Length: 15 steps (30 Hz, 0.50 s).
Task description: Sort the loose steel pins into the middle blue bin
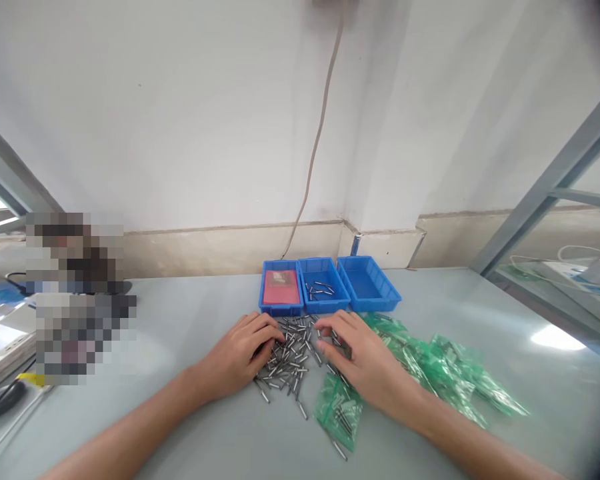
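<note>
A loose pile of small metal pins (293,357) lies on the grey table between my hands. My left hand (243,350) rests at the pile's left side, fingers bent and thumb close to the fingertips; what they pinch, if anything, is hidden. On the right side my right hand (357,353) curves over the pins, thumb and index finger apart, with nothing visible held. Just below it lies a green-tinted plastic bag (339,410) with metal pins inside. A single pin (339,449) sits at that bag's lower edge.
Three blue trays stand behind the pile: the left tray (281,310) holds a red sheet, the middle tray (325,307) some pins, the right tray (367,283) nothing visible. Several filled green bags (445,373) lie right of my right hand. A wall (205,133) rises behind.
</note>
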### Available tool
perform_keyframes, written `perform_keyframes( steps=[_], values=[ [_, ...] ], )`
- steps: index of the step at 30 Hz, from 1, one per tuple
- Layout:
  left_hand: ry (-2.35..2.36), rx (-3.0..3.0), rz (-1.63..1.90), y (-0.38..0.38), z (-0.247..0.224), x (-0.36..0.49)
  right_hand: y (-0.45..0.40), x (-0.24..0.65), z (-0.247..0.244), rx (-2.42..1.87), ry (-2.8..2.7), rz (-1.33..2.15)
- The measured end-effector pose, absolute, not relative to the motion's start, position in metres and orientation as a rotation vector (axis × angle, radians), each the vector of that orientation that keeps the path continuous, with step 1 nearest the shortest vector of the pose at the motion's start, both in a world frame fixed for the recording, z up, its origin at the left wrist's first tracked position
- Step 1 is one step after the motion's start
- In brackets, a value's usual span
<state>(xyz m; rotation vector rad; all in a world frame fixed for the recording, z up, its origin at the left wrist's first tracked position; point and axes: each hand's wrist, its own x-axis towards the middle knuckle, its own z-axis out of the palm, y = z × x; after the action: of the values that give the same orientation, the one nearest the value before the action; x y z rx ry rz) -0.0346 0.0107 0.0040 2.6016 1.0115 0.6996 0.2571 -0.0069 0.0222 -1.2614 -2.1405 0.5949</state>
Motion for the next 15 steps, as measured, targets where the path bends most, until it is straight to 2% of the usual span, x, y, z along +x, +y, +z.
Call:
perform_keyframes(
  steps=[4,15],
  values=[
    [1.017,2.615,0.712,0.0106,0.0038,-0.0345,-0.0113,0.2569,0.0178,-1.181,-2.432,0.409],
    [1.017,2.619,0.721,0.0100,0.0055,-0.0344,-0.0072,0.2566,0.0223,-1.175,-2.486,0.430]
  ],
)
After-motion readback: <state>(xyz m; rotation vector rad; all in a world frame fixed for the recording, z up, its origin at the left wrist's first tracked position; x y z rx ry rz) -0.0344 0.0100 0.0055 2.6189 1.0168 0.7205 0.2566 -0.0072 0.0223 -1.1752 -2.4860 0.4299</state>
